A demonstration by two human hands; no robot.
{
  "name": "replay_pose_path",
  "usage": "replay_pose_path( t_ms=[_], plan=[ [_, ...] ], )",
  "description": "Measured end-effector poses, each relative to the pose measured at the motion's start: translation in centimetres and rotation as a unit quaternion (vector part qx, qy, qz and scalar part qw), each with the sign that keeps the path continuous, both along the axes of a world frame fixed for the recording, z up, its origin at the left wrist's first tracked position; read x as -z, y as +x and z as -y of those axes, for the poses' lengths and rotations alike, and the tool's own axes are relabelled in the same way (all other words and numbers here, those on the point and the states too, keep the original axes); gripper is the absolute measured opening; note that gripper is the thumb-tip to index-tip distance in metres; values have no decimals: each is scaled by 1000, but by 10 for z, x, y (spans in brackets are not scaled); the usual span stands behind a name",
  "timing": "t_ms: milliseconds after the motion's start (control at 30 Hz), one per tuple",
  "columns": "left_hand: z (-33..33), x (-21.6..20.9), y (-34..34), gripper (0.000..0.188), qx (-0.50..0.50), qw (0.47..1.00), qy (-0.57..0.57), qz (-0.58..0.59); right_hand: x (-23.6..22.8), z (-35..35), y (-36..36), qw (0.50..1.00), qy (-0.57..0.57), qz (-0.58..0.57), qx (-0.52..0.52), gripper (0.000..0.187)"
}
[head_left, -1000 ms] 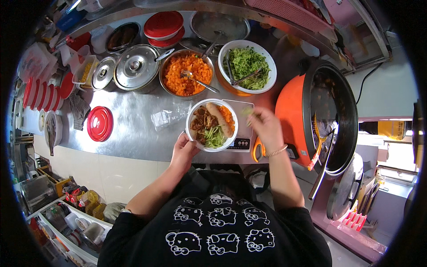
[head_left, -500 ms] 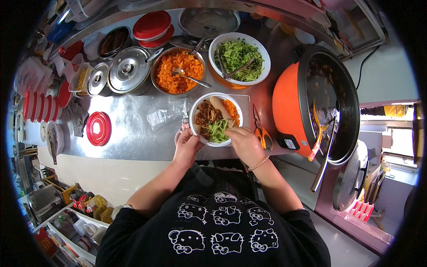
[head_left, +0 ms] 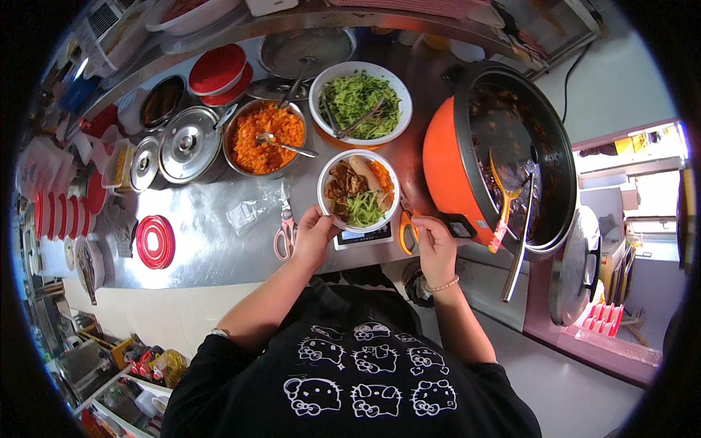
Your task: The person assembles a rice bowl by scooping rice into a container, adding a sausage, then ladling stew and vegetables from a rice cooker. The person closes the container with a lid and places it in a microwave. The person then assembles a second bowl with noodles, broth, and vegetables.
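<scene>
A white round bowl (head_left: 326, 191) holds brown meat pieces, a pale sausage-like piece, diced carrot and shredded green cucumber. My left hand (head_left: 314, 235) grips its near left rim, thumb and fingers closed on it. Under the bowl's near side shows a flat scale (head_left: 383, 241) with a dark display; whether the bowl rests on it I cannot tell. To the right, my right hand (head_left: 437, 252) has thumb and fingertips pinched together beside the orange-handled scissors (head_left: 405, 232). Anything inside that pinch is too small to see. Pink-handled scissors (head_left: 283, 237) lie left of my left hand.
Behind the bowl stand a pan of diced carrot (head_left: 255, 146) with spoons and a white basin of shredded cucumber (head_left: 398, 120) with tongs. A big orange cooker (head_left: 445, 160) with ladles is at right. Lidded steel pots (head_left: 191, 142) and a red lid (head_left: 155, 241) sit left.
My right hand has moved from over the cucumber in the bowl to the right, beside the orange scissors. My left hand stays on the rim. The scale's display has come into sight.
</scene>
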State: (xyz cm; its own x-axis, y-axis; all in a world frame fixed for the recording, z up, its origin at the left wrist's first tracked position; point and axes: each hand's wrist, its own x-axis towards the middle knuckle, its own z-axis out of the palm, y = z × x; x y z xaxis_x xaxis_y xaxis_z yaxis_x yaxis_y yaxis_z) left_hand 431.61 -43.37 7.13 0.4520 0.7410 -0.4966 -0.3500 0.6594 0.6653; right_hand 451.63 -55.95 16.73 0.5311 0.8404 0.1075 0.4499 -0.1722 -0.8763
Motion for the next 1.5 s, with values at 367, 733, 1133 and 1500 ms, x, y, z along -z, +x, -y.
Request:
replay_pose_path(
  t_ms=[367,733,1133,1500],
  plan=[
    [-9,13,12,5,17,1000,-10,-21,21,98,26,827,139,-385,385,25],
    [32,-68,20,9,175,977,36,-119,-72,112,72,943,46,205,257,40],
    [57,-189,201,35,492,870,35,3,-194,103,237,895,-20,446,30,12],
    [48,-272,190,29,327,575,628,-411,-244,154,249,900,-15,434,38,10]
  ],
)
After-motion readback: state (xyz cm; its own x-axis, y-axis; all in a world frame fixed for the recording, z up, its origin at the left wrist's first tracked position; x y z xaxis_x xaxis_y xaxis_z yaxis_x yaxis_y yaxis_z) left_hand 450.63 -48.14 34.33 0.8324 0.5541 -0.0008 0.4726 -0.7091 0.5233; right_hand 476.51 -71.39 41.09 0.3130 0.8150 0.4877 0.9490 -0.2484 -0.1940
